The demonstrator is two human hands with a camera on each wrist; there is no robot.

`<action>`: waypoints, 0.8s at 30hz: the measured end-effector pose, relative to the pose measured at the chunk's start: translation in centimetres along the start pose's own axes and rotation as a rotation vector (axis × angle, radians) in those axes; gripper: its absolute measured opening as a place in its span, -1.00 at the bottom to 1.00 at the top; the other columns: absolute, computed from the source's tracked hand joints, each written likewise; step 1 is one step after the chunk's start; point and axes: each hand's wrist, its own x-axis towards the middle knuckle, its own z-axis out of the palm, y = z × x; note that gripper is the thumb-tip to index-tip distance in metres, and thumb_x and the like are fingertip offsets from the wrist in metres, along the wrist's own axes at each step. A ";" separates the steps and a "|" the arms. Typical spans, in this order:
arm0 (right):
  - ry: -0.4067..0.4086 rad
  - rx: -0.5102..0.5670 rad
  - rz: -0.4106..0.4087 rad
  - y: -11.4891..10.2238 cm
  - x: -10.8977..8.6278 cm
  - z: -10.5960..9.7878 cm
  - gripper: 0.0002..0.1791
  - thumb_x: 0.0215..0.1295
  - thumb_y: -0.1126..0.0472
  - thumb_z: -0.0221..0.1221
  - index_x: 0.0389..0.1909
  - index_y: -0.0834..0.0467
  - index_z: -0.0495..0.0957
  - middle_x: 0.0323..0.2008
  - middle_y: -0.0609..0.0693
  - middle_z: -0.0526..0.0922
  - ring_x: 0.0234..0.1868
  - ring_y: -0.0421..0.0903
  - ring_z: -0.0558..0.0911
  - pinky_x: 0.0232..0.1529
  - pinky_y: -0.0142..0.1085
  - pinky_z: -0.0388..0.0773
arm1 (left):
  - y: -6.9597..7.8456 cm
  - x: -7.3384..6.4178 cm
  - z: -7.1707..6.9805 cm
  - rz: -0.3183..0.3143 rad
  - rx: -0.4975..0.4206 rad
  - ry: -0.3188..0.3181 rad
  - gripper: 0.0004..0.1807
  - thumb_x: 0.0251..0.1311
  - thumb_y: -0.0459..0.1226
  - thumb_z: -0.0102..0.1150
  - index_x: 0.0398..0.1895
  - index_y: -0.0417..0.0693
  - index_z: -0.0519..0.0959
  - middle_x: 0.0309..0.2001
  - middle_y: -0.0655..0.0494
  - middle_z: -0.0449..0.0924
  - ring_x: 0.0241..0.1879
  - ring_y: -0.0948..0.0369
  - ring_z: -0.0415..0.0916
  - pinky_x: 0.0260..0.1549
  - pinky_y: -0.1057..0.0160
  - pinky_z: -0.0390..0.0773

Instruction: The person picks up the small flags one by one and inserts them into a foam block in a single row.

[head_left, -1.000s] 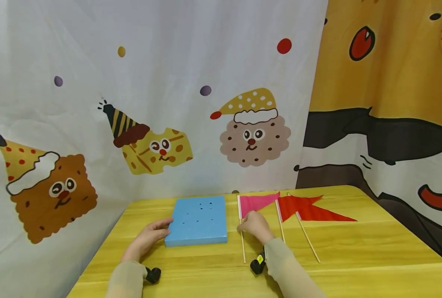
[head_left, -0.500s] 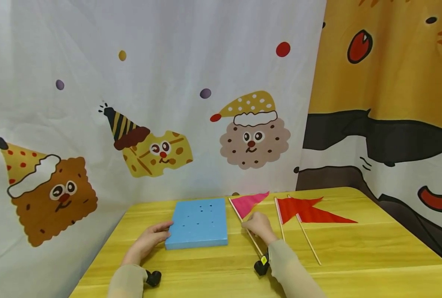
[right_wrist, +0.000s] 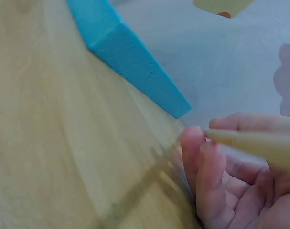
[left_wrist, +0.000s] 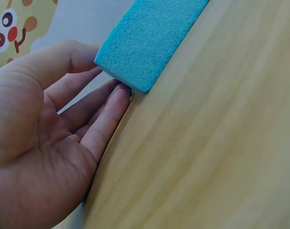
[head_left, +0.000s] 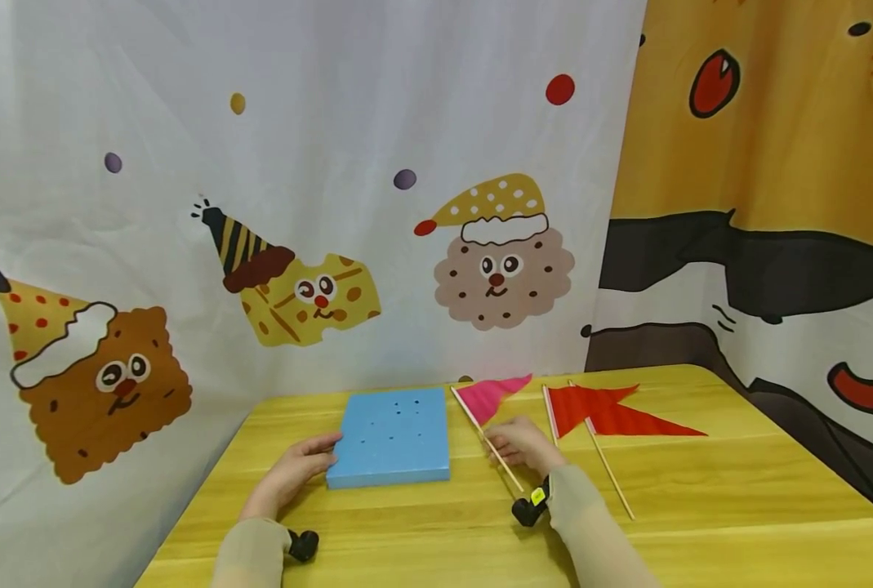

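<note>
A light blue foam block with several small holes in its top lies flat on the table. My left hand rests against the block's left side; in the left wrist view its fingertips touch the foam corner, fingers mostly extended. To the right of the block, my right hand pinches the wooden stick of a pink pennant flag. In the right wrist view the stick runs blurred from the fingertips toward the camera, its shadow on the tabletop.
Two red flags lie to the right of my right hand: a swallow-tailed one and a long pointed one, partly overlapping. The yellow wood-grain table ends at a white cartoon curtain behind.
The pink flag has turned so that its top leans left, and its stick now slants toward my right wrist. My right hand has shifted slightly right; my left hand stays at the block.
</note>
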 end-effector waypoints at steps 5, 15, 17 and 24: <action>-0.025 0.048 0.045 -0.2 0.3 -0.4 -0.71 0.27 0.22 0.20 -0.18 0.42 0.59 -0.50 0.05 0.68 -0.53 -0.13 0.66 -0.50 -0.34 0.60 | 0.2 0.0 0.0 0.017 0.003 0.010 -0.38 0.35 -0.28 0.13 0.43 -0.23 0.25 0.44 -0.29 0.08 0.41 -0.17 0.03 0.26 -0.02 0.32; -0.043 0.072 0.046 -0.8 0.2 -0.5 -0.72 0.29 0.24 0.20 -0.13 0.41 0.57 -0.50 0.03 0.67 -0.53 -0.15 0.64 -0.53 -0.36 0.57 | 0.4 -0.4 0.0 0.009 0.019 0.016 -0.40 0.37 -0.30 0.10 0.43 -0.24 0.24 0.43 -0.30 0.09 0.39 -0.18 0.07 0.21 0.05 0.39; -0.034 0.084 0.042 -0.8 0.2 -0.6 -0.72 0.30 0.26 0.19 -0.10 0.41 0.55 -0.50 0.01 0.67 -0.53 -0.16 0.64 -0.54 -0.38 0.56 | 0.3 -0.4 0.0 0.015 0.016 0.005 -0.39 0.37 -0.30 0.10 0.44 -0.25 0.23 0.43 -0.31 0.07 0.39 -0.18 0.06 0.21 0.06 0.40; 0.014 0.118 0.052 -1.7 0.0 -0.9 -0.67 0.30 0.26 0.20 -0.01 0.39 0.50 -0.37 0.09 0.66 -0.52 -0.16 0.65 -0.53 -0.38 0.59 | 0.1 -0.2 -0.1 0.046 0.008 -0.016 -0.39 0.38 -0.31 0.09 0.43 -0.30 0.21 0.43 -0.35 0.05 0.39 -0.22 0.03 0.22 0.03 0.38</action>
